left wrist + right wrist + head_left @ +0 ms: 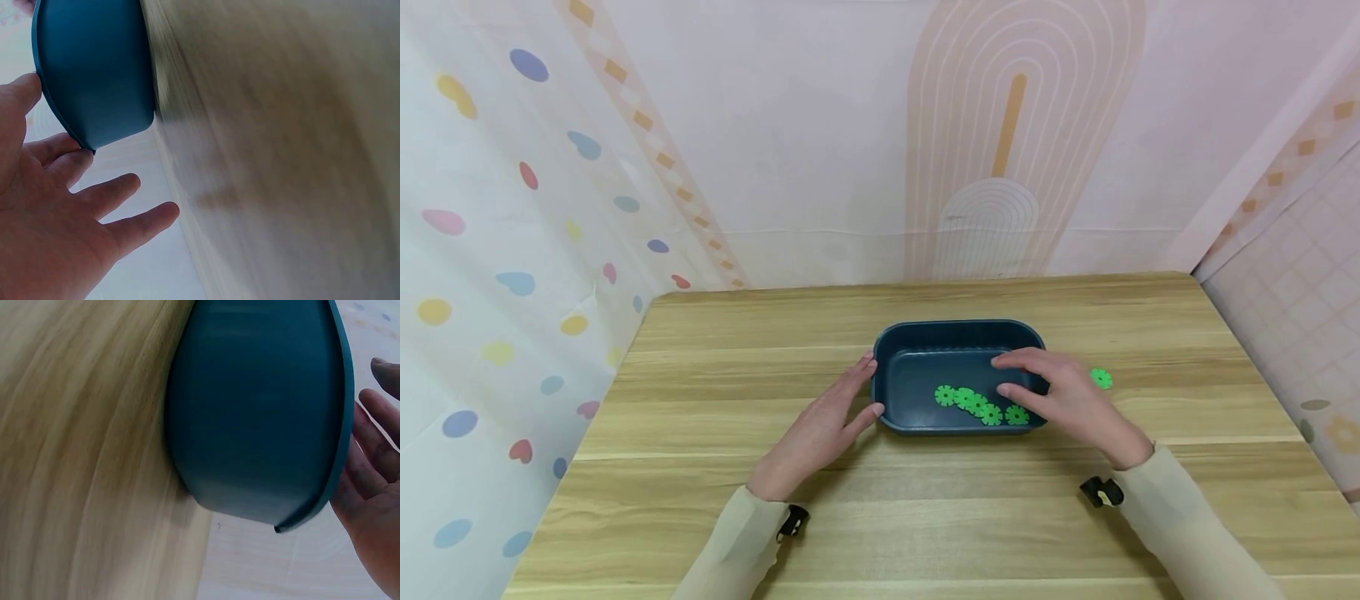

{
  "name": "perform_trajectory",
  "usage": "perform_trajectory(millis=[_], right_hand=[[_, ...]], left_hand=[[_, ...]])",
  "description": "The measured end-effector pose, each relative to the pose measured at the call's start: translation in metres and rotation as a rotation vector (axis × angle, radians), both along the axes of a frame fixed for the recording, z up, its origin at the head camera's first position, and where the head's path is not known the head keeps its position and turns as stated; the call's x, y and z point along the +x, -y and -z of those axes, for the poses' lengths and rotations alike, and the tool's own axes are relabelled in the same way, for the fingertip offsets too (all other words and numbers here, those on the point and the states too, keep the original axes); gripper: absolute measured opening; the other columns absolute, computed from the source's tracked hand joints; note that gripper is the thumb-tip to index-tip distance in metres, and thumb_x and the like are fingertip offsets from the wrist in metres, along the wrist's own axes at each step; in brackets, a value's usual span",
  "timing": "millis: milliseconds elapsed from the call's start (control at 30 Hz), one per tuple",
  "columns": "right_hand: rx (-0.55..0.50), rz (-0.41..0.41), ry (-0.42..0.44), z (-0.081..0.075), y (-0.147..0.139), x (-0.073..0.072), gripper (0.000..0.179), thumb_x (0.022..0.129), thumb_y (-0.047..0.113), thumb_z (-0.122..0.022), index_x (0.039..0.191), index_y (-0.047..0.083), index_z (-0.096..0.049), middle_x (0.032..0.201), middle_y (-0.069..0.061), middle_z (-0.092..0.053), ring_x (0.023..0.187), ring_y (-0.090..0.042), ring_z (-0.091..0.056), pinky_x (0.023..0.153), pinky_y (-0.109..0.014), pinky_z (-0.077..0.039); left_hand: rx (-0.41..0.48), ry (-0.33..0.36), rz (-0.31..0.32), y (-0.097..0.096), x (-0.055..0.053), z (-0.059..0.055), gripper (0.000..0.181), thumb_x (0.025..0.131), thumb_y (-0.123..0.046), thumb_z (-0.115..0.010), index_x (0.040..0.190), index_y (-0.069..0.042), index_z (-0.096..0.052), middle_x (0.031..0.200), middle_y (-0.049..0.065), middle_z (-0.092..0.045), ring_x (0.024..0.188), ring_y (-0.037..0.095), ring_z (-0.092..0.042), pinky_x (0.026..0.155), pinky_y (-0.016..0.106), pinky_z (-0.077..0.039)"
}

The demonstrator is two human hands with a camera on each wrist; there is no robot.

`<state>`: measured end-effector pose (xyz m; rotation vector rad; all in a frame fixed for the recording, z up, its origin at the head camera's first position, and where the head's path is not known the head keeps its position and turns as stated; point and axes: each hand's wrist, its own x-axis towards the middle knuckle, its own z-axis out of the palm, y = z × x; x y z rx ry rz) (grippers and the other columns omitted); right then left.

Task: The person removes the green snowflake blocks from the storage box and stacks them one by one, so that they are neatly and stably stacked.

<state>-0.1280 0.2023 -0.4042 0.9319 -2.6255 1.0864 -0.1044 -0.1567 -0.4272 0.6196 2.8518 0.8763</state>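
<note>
A dark blue-green rectangular tub [917, 371] with rounded corners stands on the wooden table. Several flat green notched discs [972, 406] lie on its floor toward the near right, some overlapping in a slanting row. At the tub's left rim, the thumb and fingertips of my left hand [820, 425] rest with the fingers extended. The left wrist view shows that hand's [56, 212] lower fingers spread beside the tub wall [94, 69]. Over the right end hovers my right hand [1071, 400], thumb and forefinger parted, nothing between them. In the right wrist view its fingers [375, 453] reach past the rim.
One more green disc [1101, 378] lies on the table [925, 525] to the right of the tub, beyond the right hand. A patterned curtain [805, 150] hangs behind the table's back edge and along the sides. Each sleeve cuff has a small black device [1101, 492] near it.
</note>
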Motion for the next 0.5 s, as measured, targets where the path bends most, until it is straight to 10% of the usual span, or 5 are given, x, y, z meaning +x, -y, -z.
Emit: perform_trajectory(millis=[500], right_hand=[[0.052, -0.045, 0.088, -0.003, 0.022, -0.006, 0.03, 0.096, 0.019, -0.077, 0.125, 0.011, -0.074, 0.128, -0.004, -0.07, 0.122, -0.027, -0.064, 0.101, -0.051, -0.054]], left_hand=[[-0.01, -0.012, 0.001, 0.0, -0.001, 0.001, 0.067, 0.109, -0.044, -0.052, 0.164, -0.011, -0.03, 0.172, 0.002, -0.021, 0.155, 0.025, -0.027, 0.121, 0.051, -0.033]])
